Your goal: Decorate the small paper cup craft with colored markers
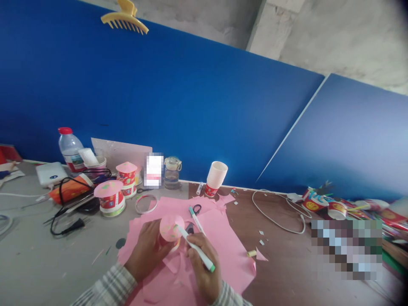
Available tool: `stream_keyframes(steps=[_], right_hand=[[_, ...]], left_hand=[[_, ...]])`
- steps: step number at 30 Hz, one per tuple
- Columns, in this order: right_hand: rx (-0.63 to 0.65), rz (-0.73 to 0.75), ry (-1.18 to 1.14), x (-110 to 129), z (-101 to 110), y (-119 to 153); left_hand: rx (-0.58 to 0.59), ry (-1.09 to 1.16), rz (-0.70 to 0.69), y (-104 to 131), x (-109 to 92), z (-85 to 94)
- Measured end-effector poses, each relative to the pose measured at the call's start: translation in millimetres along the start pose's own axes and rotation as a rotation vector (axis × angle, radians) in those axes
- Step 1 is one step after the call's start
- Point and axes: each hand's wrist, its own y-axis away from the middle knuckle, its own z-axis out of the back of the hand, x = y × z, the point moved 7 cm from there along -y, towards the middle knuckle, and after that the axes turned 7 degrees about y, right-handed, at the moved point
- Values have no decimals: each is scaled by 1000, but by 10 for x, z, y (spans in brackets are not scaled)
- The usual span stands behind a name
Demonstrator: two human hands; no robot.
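My left hand (149, 250) is closed on the side of a small round pink paper piece (171, 228) that bears green marks. Below the disc a pale curved rim shows; what lies under it is mostly hidden. A white marker with a green end (202, 254) is in my right hand (204, 265), its tip at the disc's right part. Both hands are over large pink paper sheets (229, 255). Just beyond them lie a second marker with a teal end (196, 220) and dark-handled scissors (196, 209), partly hidden.
Pink-topped red cups (110, 199), a black cable plug (75, 226), a bottle (72, 148) and a glass jar (172, 173) stand or lie left and behind. Stacked paper cups (216, 176) stand behind the sheets. A white cable (277, 223) and more cups (337, 209) are right.
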Motion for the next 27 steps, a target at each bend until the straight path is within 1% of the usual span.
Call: stream_keyframes(steps=[9,16,23,27], right_hand=[[-6,10,2,-10,7,3],[17,6,17,5,-13,-2],[3,2,23,-14,-7,6],[-2,25,7,5,-4,1]], left_hand=[[3,-13,4,8,-14,4],[6,-2,33,3,33,-8],[14,4,25,9,22,-11],[8,-2,11,13,12,-6]])
